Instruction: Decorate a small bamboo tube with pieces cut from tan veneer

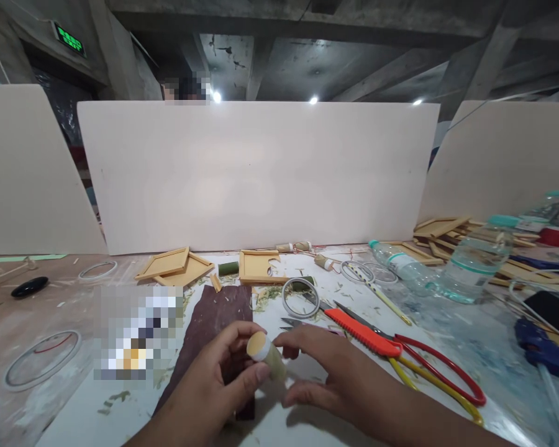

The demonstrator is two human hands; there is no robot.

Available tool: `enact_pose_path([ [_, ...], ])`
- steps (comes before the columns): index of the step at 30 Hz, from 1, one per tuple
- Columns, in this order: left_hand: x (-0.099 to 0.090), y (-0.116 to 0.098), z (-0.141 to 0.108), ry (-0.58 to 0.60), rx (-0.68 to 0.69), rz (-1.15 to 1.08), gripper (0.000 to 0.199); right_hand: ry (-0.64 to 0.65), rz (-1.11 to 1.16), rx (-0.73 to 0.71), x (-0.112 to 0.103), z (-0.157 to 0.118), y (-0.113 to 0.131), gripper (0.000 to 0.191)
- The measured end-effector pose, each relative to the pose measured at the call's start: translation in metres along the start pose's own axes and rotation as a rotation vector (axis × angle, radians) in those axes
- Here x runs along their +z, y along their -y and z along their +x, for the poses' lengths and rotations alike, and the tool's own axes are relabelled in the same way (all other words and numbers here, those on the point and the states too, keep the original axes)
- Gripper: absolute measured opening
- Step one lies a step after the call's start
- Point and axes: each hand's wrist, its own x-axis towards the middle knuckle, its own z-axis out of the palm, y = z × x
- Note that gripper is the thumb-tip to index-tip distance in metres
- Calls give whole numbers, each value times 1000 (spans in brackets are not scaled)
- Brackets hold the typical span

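Note:
In the middle of the head view, my left hand grips a short pale-green cylinder between thumb and fingers. It is tilted, with a white band around its tan end facing me. My right hand is just right of it, thumb and index finger apart; the index fingertip is close to the cylinder, and I cannot tell whether it touches. Under my left hand lies a dark maroon strip. Past my right hand are a red-orange box cutter, scissors with red and yellow handles, and a tape roll.
Wooden frames and a green cylinder lie at the back, before an upright white board. Water bottles and a blue glue gun are at right. Dry green shavings litter the white sheet. A person is partly visible behind the board.

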Motion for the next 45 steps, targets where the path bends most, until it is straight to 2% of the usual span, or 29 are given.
enact_pose_path([
  [3, -3, -4, 1, -116, 35, 131, 41, -125, -121, 85, -8, 8, -18, 19],
  [4, -5, -5, 1, -136, 38, 153, 42, -165, -144, 124, -14, 11, -26, 17],
  [8, -9, -1, 5, -110, 0, 91, 40, -292, -231, 292, -41, 19, -55, 32],
  [10, -10, 4, 8, -72, -17, 3, 36, -310, -276, 338, -49, 21, -64, 28],
  [13, -10, 9, 10, -49, -13, -60, 30, -279, -321, 365, -50, 23, -68, 22],
  [16, -11, 7, 9, -64, 1, -29, 31, -249, -347, 352, -45, 23, -66, 27],
  [18, -12, 2, 6, -86, 30, 86, 32, -243, -370, 348, -44, 22, -65, 29],
  [22, -10, -12, 0, -128, 121, 512, 32, -242, -452, 400, -52, 21, -63, 30],
  [24, -8, -16, -1, -165, 134, 592, 30, -218, -474, 404, -56, 19, -61, 28],
  [28, -4, -16, -1, -195, 109, 538, 30, -133, -460, 368, -62, 14, -60, 19],
  [33, -1, -10, 0, -167, 101, 426, 34, -112, -420, 435, -75, 5, -67, 18],
  [35, -1, -10, 0, -122, 109, 475, 31, -78, -364, 393, -72, 6, -63, 16],
  [39, -1, -11, 0, -38, 152, 567, 24, 42, -251, 308, -50, 10, -45, 18],
  [45, 1, -13, -1, -54, 163, 585, 28, 41, -127, 304, -34, 8, -37, 9],
])
